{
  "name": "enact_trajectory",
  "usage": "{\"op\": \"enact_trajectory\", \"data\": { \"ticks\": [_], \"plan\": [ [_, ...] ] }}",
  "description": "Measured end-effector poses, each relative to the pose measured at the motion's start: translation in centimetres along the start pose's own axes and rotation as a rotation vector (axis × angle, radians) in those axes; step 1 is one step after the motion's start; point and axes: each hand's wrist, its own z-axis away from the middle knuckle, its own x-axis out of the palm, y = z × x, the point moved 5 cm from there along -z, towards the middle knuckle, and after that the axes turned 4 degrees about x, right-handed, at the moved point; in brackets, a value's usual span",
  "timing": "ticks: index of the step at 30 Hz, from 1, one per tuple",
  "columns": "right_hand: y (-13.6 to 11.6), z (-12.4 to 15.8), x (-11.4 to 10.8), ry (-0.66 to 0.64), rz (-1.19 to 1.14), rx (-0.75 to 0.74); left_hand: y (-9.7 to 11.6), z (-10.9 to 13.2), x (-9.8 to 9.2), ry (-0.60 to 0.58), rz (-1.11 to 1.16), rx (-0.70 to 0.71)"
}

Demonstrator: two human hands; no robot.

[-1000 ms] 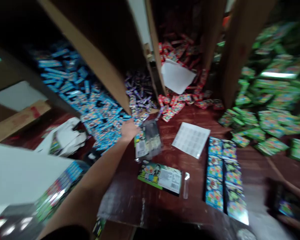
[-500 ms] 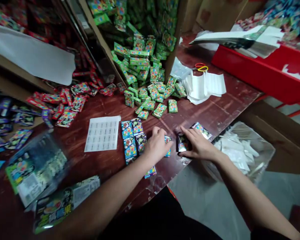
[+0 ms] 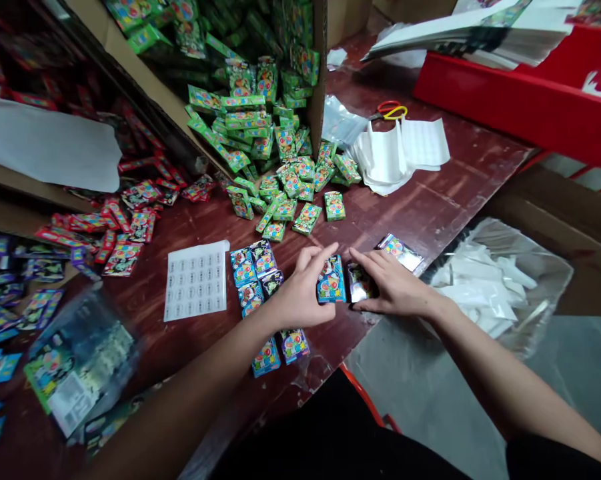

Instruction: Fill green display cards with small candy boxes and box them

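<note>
My left hand (image 3: 303, 290) is around a small blue printed box (image 3: 331, 280), its index finger along the top edge and its thumb at the lower edge. Just to the right, my right hand (image 3: 390, 283) grips a small dark printed box (image 3: 359, 283) between thumb and fingers. The two boxes stand close together with a narrow gap. Left of my left hand lie blue and purple boxes (image 3: 250, 298) in two columns, partly hidden by my wrist. Another purple box (image 3: 400, 250) lies beyond my right hand. A sheet of round labels (image 3: 197, 280) lies farther left.
Green boxes (image 3: 285, 180) spill from a carton (image 3: 320, 80) at the back, red ones (image 3: 125, 257) at left. Scissors (image 3: 393, 110) and folded white paper (image 3: 387, 157) lie behind. A lined bin (image 3: 545, 293) stands beyond the table edge. Plastic bags (image 3: 85, 360) lie at front left.
My left hand has drawn back a little and its fingers have straightened, showing more of the blue box. My right hand stays on the dark box. The view has shifted slightly.
</note>
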Motion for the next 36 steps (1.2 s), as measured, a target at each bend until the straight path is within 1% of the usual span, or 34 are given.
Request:
{"op": "enact_trajectory", "data": {
  "ticks": [1,3,4,5,6,8,10,12,14,16,19,21,23,25,26,27,28,29,30,31,32,33,34,35,36],
  "plan": [
    [0.0,0.0,0.0,0.007,-0.012,0.002,0.0,-0.2,0.5,0.053,0.130,-0.018],
    [-0.1,-0.1,0.0,0.014,-0.035,0.009,0.0,-0.7,1.9,0.104,0.355,-0.046],
    [-0.1,-0.2,0.0,0.016,-0.042,0.012,0.0,-1.0,2.5,0.117,0.410,-0.067],
    [-0.1,-0.3,0.1,0.015,-0.046,0.014,-0.1,-1.2,2.9,0.133,0.414,-0.096],
    [-0.1,-0.4,0.1,0.014,-0.050,0.013,-0.3,-1.3,3.1,0.147,0.374,-0.121],
    [-0.1,-0.5,0.1,0.010,-0.052,0.008,-0.4,-1.1,2.8,0.150,0.209,-0.136],
    [0.0,-0.5,0.1,0.002,-0.043,0.005,-0.5,-0.5,2.3,0.089,0.002,-0.102],
    [0.1,-0.5,0.0,-0.015,-0.017,0.014,-0.6,0.5,1.6,-0.001,-0.192,-0.069],
    [0.1,-0.5,-0.1,-0.038,0.006,0.022,-0.8,1.3,0.8,-0.070,-0.310,-0.053],
    [0.2,-0.5,0.1,-0.049,0.013,0.022,-1.0,1.6,0.1,-0.107,-0.348,-0.028],
    [0.2,-0.7,0.5,-0.015,0.001,0.011,-1.5,0.8,-0.4,-0.130,-0.358,-0.004],
    [0.3,-1.1,0.9,0.022,-0.025,-0.006,-1.9,-0.1,-0.2,-0.122,-0.366,-0.008],
    [0.3,-1.6,1.3,0.038,-0.058,-0.034,-2.0,-0.9,0.4,-0.103,-0.374,-0.024],
    [0.0,-1.9,1.6,0.028,-0.081,-0.063,-1.6,-0.8,0.9,-0.092,-0.379,-0.048],
    [-0.2,-1.9,1.6,0.022,-0.084,-0.076,-1.2,-0.3,0.8,-0.086,-0.381,-0.052],
    [-0.6,-1.8,1.5,0.023,-0.078,-0.085,-0.7,0.6,0.4,-0.076,-0.384,-0.043],
    [-0.9,-1.6,1.3,0.029,-0.067,-0.091,-0.2,1.9,-0.5,-0.059,-0.392,-0.022],
    [-1.2,-1.3,0.9,0.053,-0.051,-0.092,0.4,3.9,-1.7,-0.040,-0.407,0.000],
    [-1.5,-1.0,0.4,0.088,-0.031,-0.087,0.8,6.4,-3.3,-0.026,-0.428,0.008],
    [-1.7,-0.8,-0.2,0.129,-0.017,-0.069,1.1,9.4,-4.9,-0.018,-0.454,-0.008],
    [-2.1,-0.6,-0.9,0.189,-0.020,-0.043,1.1,12.8,-6.6,-0.022,-0.482,-0.056],
    [-2.9,-0.6,-1.4,0.228,-0.047,-0.048,0.9,16.5,-7.9,-0.038,-0.504,-0.144],
    [-4.1,-0.8,-1.6,0.228,-0.087,-0.066,0.5,20.3,-9.0,-0.057,-0.523,-0.248],
    [-5.9,-1.2,-1.6,0.218,-0.132,-0.101,0.0,23.9,-9.6,-0.084,-0.538,-0.348],
    [-8.1,-1.7,-1.2,0.194,-0.176,-0.150,-0.6,27.1,-9.7,-0.118,-0.544,-0.436]
  ]
}}
